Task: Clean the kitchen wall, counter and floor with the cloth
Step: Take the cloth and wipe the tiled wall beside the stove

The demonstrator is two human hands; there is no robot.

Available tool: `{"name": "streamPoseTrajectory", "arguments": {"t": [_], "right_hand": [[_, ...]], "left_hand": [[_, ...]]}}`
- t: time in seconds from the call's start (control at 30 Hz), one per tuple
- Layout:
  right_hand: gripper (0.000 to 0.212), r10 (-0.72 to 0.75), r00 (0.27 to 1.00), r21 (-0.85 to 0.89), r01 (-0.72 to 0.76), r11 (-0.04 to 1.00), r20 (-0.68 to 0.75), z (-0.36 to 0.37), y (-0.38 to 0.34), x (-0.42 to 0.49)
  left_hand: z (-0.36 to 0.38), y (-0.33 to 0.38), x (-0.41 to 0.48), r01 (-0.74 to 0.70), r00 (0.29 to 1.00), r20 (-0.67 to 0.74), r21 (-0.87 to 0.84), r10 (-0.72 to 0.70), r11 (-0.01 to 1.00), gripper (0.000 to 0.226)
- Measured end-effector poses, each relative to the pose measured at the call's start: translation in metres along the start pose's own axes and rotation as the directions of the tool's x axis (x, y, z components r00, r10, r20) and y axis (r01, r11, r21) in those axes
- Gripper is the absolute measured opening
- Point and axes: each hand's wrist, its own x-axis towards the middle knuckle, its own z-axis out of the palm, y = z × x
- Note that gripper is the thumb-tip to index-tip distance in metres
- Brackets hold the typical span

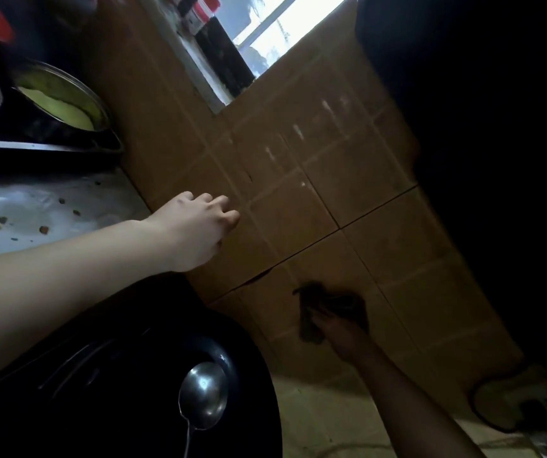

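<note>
The view is tilted. My right hand (pixel 341 335) presses a dark cloth (pixel 328 309) against the brown tiled wall (pixel 298 209), low down near the floor. My left hand (pixel 199 223) rests against the same wall higher up, beside the counter's end, with its fingers bent at the knuckles and nothing in it. The pale counter (pixel 34 213) at the left carries several small food scraps and smears. White streaks mark the tiles above the cloth.
A steel pot with yellow-green contents (pixel 64 97) stands on a dark tray at the upper left. A black wok with a steel ladle (pixel 202 395) sits below my left arm. A window (pixel 278 31) is above. A pale bowl (pixel 513 404) lies on the floor at the lower right.
</note>
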Motion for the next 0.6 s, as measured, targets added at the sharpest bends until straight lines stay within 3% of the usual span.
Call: {"name": "streamPoseTrajectory", "arguments": {"t": [0.1, 0.23, 0.33, 0.43, 0.53, 0.6], "right_hand": [[0.060, -0.052, 0.995, -0.080, 0.058, 0.995, 0.079, -0.026, -0.001, 0.022], [0.053, 0.029, 0.989, 0.027, -0.025, 0.999, -0.145, -0.092, -0.015, 0.071], [0.057, 0.160, 0.913, 0.051, -0.152, 0.987, -0.375, -0.141, -0.021, 0.111], [0.067, 0.210, 0.863, 0.093, -0.188, 0.978, -0.460, -0.161, -0.020, 0.132], [0.057, 0.100, 0.908, 0.000, -0.109, 0.994, -0.408, -0.146, -0.026, 0.130], [0.047, -0.048, 0.975, -0.135, 0.019, 0.991, -0.215, -0.114, -0.032, 0.113]], "left_hand": [[-0.002, -0.003, 0.003, 0.004, 1.000, -0.005, 0.018, -0.004, 1.000, 0.035], [-0.007, -0.007, 0.007, 0.010, 1.000, 0.004, -0.009, -0.010, 1.000, 0.037], [-0.007, -0.011, 0.006, 0.013, 1.000, -0.027, 0.005, -0.013, 1.000, 0.035], [-0.004, -0.016, 0.006, 0.014, 1.000, -0.027, 0.002, -0.014, 1.000, 0.035], [0.002, -0.017, 0.004, 0.013, 1.000, -0.017, 0.004, -0.013, 1.000, 0.034], [0.009, -0.016, 0.002, 0.012, 1.000, -0.014, 0.005, -0.012, 1.000, 0.033]]}}
